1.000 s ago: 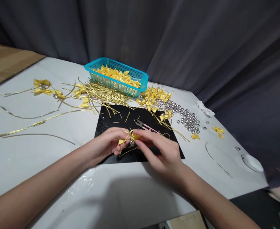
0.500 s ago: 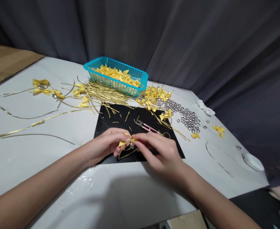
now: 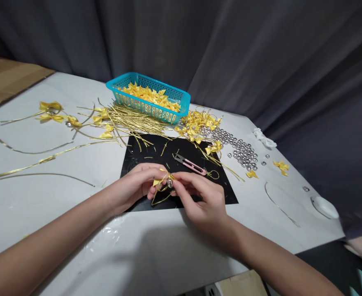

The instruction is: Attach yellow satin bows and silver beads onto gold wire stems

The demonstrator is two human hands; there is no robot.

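Pinching together over the near edge of the black square mat [image 3: 144, 151], the left hand [image 3: 134, 187] and the right hand [image 3: 204, 201] meet on one small yellow satin ribbon bow [image 3: 158, 181], with a little silver jingle bell [image 3: 170, 183] hanging right at the fingertips. Both sets of fingers are closed tight on the piece, thumbs against forefingers, and a thin gold wire tie [image 3: 159, 200] loops down just below them. It looks like the binding step: bell and bow being cinched with the wire. The next move calls for a firm twist at the knot without letting the bell slip out. Just beyond the right fingers lie the pink-handled thread snips [image 3: 189, 164], handy for trimming. Farther out sit loose silver bells [image 3: 241, 150], a bundle of gold wire strips [image 3: 131, 121] and the turquoise plastic basket [image 3: 181, 107] of bows.
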